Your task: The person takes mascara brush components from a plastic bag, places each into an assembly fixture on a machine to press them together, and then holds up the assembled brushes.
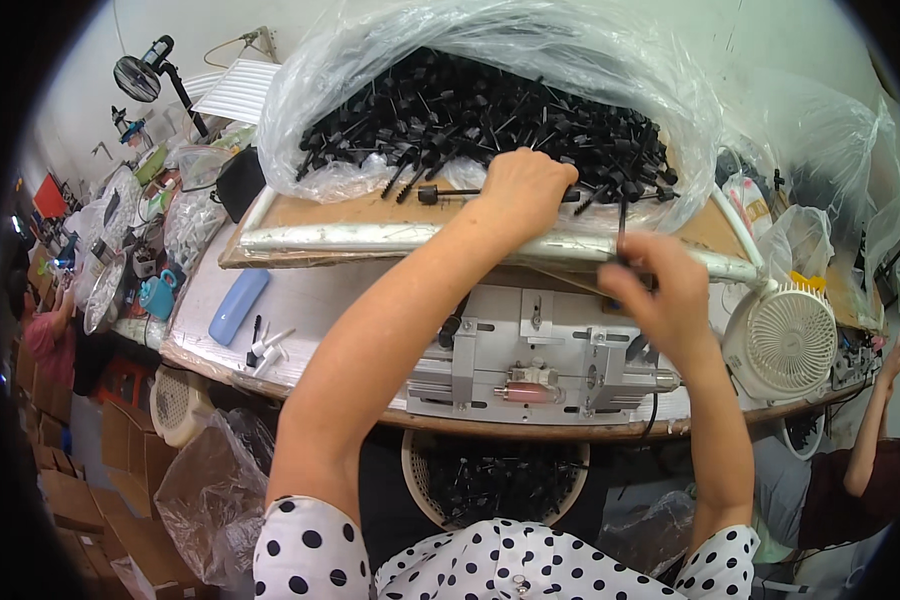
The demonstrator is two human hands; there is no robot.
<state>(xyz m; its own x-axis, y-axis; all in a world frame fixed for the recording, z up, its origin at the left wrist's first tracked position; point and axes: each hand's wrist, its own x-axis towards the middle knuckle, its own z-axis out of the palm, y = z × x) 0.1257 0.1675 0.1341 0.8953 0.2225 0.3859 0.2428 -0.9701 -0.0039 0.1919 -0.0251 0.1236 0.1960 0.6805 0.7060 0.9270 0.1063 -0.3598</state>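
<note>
A heap of black mascara wands (470, 110) fills a large clear plastic bag (290, 110) on a raised, white-edged board (340, 238). My left hand (526, 192) is closed at the heap's front edge, its fingertips hidden behind the knuckles. One wand (445, 193) runs sideways behind that hand; I cannot tell whether it is gripped. Motion blurs my right hand (660, 290), which is closed in front of the board's right part, pinching an upright black wand (623, 222). Below the hands sits a metal fixture (530, 340) with clamps and a pinkish cylinder.
A white fan (785, 338) stands right of the fixture. Left on the table are a blue case (238, 306) and several small white and black pieces (270, 345). Below the table edge is a basket (415, 480) of black pieces. Another person (850, 490) sits at far right.
</note>
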